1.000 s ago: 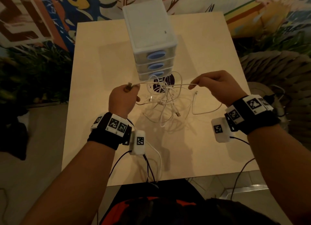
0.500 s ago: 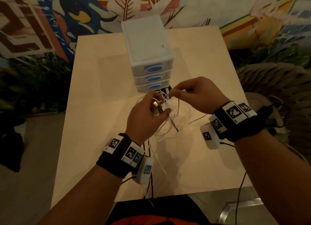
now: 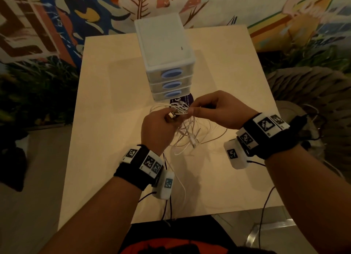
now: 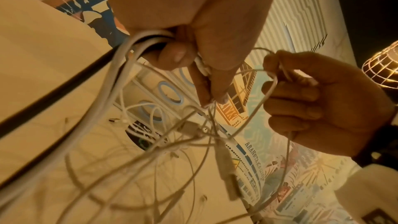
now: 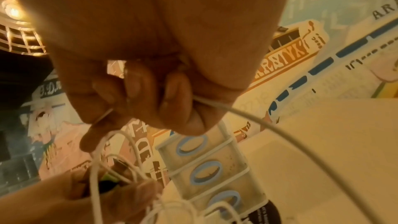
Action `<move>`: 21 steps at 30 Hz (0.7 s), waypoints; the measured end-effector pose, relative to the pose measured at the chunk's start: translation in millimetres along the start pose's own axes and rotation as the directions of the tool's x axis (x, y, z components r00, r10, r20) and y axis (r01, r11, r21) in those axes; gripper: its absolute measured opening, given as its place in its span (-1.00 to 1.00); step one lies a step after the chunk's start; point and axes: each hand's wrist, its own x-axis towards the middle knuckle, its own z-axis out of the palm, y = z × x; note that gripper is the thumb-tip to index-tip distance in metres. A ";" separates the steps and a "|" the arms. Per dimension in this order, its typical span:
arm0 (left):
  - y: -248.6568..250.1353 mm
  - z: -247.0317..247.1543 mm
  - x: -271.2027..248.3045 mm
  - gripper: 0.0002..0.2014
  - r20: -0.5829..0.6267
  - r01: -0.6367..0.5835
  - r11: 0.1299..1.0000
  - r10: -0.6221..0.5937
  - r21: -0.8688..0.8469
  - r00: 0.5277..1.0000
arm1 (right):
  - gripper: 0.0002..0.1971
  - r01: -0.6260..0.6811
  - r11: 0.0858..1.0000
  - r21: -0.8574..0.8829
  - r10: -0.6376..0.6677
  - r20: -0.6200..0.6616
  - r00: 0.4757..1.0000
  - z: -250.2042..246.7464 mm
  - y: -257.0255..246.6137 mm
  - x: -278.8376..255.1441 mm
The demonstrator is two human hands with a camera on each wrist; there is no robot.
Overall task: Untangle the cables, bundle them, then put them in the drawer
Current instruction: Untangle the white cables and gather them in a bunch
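My left hand point(image 3: 157, 128) grips a bunch of the white cables point(image 3: 187, 134) w/ a metal plug end at the thumb, and my right hand point(image 3: 218, 109) pinches one strand right next to it. Tangle hangs btwn both hands above the table point(image 3: 106, 132), just in front of the drawer unit point(image 3: 167, 63), all 3 drawers closed.

L hand point(image 3: 158, 127) + R hand point(image 3: 218, 109) raised close together, fingers curled, pinching.
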 end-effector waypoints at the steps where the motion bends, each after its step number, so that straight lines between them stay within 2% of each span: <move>1: -1.6 -1.3 1.4 -0.64 -0.007 0.013 1.000 -0.013 0.000 1.000 | -0.85 -0.014 0.999 -0.049 0.014 -0.004 1.000 -0.9 3.1 0.5; 5: -15.0 -7.3 5.7 -0.59 0.007 0.146 0.981 -0.146 -0.125 0.989 | -0.81 -0.102 0.983 -0.152 0.087 -0.106 0.991 -10.4 13.8 -0.3; 8: -19.0 -7.8 6.4 -0.46 0.073 0.188 0.979 -0.182 -0.079 0.981 | -0.79 -0.137 0.973 -0.185 0.117 -0.113 0.987 -15.0 15.4 -1.2; 13: -13.3 -3.4 7.7 -0.16 0.130 0.153 0.988 -0.148 -0.030 0.980 | -0.85 -0.040 0.999 0.020 0.040 -0.004 0.999 -1.8 0.4 -7.2; 16: -9.7 -5.5 7.6 -0.25 0.196 0.116 0.992 -0.104 -0.050 0.975 | -0.79 -0.025 0.989 0.146 0.012 0.088 0.996 10.9 -3.5 -9.1; 19: -12.5 -8.4 9.0 -0.51 0.162 0.146 0.985 -0.130 -0.089 0.978 | -0.65 -0.223 0.913 0.341 0.163 0.196 0.967 22.5 1.2 -4.6; 21: -14.0 -8.9 9.2 -0.59 0.145 0.150 0.982 -0.133 -0.113 0.980 | -0.70 -0.289 0.921 0.262 0.246 0.182 0.952 31.9 6.9 -0.9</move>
